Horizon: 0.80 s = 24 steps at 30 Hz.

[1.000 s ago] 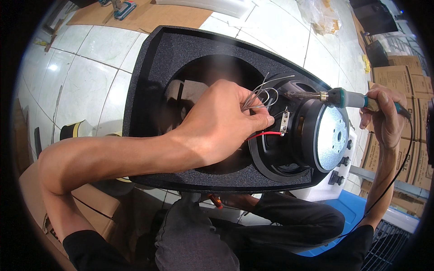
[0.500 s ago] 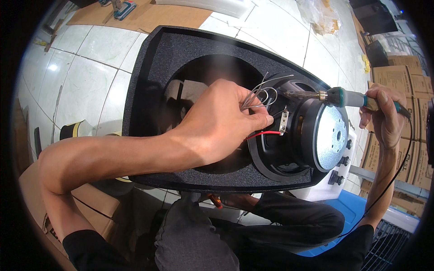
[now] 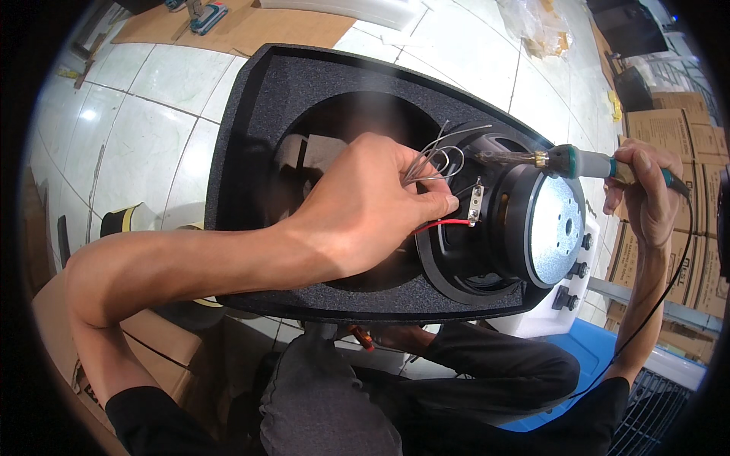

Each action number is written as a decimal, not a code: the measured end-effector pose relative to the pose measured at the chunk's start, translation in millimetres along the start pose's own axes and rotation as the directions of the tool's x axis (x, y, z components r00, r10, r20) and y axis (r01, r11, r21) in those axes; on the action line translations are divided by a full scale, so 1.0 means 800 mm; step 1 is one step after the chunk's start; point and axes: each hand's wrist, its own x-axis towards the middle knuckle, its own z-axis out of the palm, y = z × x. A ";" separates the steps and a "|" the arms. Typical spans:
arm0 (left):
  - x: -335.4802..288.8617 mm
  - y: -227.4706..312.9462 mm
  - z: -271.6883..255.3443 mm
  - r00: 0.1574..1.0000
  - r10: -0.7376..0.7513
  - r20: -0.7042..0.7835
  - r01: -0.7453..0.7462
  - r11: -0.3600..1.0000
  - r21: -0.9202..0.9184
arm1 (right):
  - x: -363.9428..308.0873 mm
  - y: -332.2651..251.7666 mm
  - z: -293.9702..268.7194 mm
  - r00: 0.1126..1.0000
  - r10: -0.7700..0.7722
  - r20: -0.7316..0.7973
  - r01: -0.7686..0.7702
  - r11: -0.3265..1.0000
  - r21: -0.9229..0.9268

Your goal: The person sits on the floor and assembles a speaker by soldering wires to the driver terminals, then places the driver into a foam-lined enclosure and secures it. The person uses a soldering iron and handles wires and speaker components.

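Note:
My left hand (image 3: 388,194) is closed on a loose bundle of thin grey solder wire (image 3: 439,161), beside the terminal strip (image 3: 474,204) of a black speaker driver (image 3: 494,228). A red wire (image 3: 445,223) runs from under that hand to the strip's near end. My right hand (image 3: 646,178) grips a soldering iron (image 3: 582,163) with a grey and green handle. Its metal tip points left, over the driver's frame near the solder. The driver rests tilted on a black speaker cabinet (image 3: 262,152), next to the large round opening, with its magnet facing up and right.
Cardboard boxes (image 3: 661,137) are stacked at the right. A cordless drill (image 3: 204,17) lies on a cardboard sheet (image 3: 266,29) at the far left. Plastic wrap (image 3: 536,30) lies on the tiled floor. The iron's black cable (image 3: 673,281) hangs past my right forearm. A blue container (image 3: 563,365) stands at the near right.
Almost nothing differs. The driver and the hand with the solder sit a touch further left, and the soldering iron has shifted very slightly left.

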 end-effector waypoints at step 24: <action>-0.005 0.012 -0.004 0.998 -0.061 0.002 0.061 0.998 -0.015 | -0.017 -0.004 0.008 0.992 -0.020 -0.121 0.009 0.996 -0.090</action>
